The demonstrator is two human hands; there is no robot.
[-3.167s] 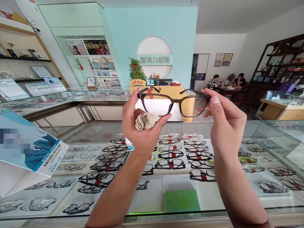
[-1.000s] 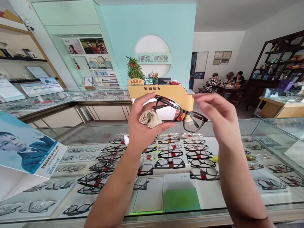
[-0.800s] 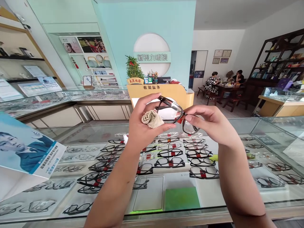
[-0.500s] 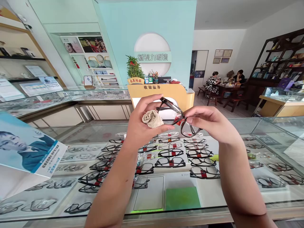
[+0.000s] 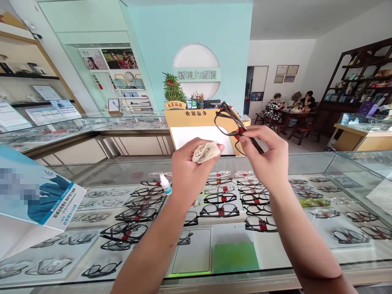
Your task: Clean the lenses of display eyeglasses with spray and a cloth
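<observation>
Black-framed eyeglasses (image 5: 226, 124) with a red tag at the bridge are pinched in my right hand (image 5: 266, 151), held up tilted above the glass counter. My left hand (image 5: 190, 169) is closed around a bunched beige cleaning cloth (image 5: 206, 152) with a zigzag edge, a short way left of the eyeglasses and apart from them. A small white spray bottle (image 5: 165, 183) with a blue label stands just left of my left wrist. Rows of eyeglasses with red tags (image 5: 219, 210) lie under my forearms.
The glass display counter (image 5: 101, 167) spans the front. A folded advertising card (image 5: 36, 204) stands at the left. Behind are a yellow cashier desk (image 5: 208, 118) and a plant (image 5: 173, 87). Two people sit at a dark wooden table (image 5: 288, 116) at the back right.
The eyeglasses have come out of my left hand and turned upward in my right hand. My left hand has closed over the cloth and moved slightly right, uncovering the spray bottle.
</observation>
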